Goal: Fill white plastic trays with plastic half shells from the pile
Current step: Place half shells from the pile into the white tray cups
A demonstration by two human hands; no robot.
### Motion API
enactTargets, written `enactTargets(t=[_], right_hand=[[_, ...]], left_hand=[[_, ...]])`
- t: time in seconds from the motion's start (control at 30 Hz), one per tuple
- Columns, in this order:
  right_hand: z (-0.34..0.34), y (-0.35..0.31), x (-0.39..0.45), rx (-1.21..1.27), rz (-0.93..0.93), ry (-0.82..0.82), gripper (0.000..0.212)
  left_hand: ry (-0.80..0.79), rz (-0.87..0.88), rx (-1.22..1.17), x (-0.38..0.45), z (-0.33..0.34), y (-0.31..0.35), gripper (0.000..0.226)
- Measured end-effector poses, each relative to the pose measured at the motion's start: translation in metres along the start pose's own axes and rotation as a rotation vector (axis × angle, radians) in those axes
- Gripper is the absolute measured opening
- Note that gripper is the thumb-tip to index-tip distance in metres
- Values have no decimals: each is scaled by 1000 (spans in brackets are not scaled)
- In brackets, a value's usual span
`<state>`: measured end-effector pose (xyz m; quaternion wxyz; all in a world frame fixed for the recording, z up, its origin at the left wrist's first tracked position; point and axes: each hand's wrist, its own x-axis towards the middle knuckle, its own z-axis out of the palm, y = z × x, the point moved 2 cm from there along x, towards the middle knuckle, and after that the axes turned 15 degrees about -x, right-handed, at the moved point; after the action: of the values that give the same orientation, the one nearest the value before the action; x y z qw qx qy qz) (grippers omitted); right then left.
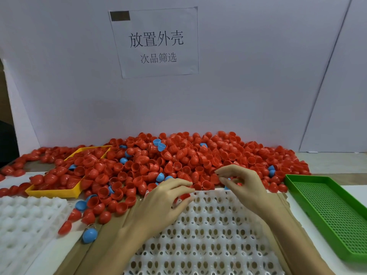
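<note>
While reaching into pile of red and blue half shells point(170, 159) beyond empty white tray point(208, 235): left hand point(164, 197) curled over red shell, right hand point(242, 181) loosely pinching, contents unclear; seating first shells next.

One head-worn view only, looking forward and down from close above the person's own arms; the left hand point(168, 197) and right hand point(241, 182) sit low and central; just beyond the fingertips the pile point(178, 159) spreads, then the white wall point(248, 86); nothing shared with another view.
</note>
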<state>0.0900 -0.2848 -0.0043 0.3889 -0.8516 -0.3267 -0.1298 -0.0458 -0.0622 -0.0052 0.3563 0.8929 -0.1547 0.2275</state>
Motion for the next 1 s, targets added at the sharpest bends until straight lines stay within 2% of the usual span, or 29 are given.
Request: enactTargets(t=[0.07,0.13,0.2,0.33,0.47,0.6,0.67,0.77,0.83,1.0], right_hand=[[-5,-12,0,245,48,-88,20],[-6,-21,-3,433,71,-201,21],[-3,-26,-5,582,87,-287,23],[1,-28,-6,758,116,-373,29],[4,-29,-8,761,111,-411,31],[7,-31,-9,739,113,-446,31],[8,-33,-8,733,103,-425,30],[7,-32,-7,695,90,-286,23],[7,-32,-7,660,89,-236,20],[7,-40,-11,524,18,-329,27]], left_hand=[[10,-2,-83,-1,2,4,43],[-11,-3,-145,-1,7,11,51],[10,18,-219,-1,11,17,48],[172,19,-311,-1,10,24,34],[229,-62,-361,-2,8,28,32],[264,-71,-356,-3,9,29,29],[270,-115,-456,-2,8,27,35],[271,-216,-661,1,8,23,50],[243,-243,-783,2,6,21,52],[207,-263,-933,2,2,23,40]])
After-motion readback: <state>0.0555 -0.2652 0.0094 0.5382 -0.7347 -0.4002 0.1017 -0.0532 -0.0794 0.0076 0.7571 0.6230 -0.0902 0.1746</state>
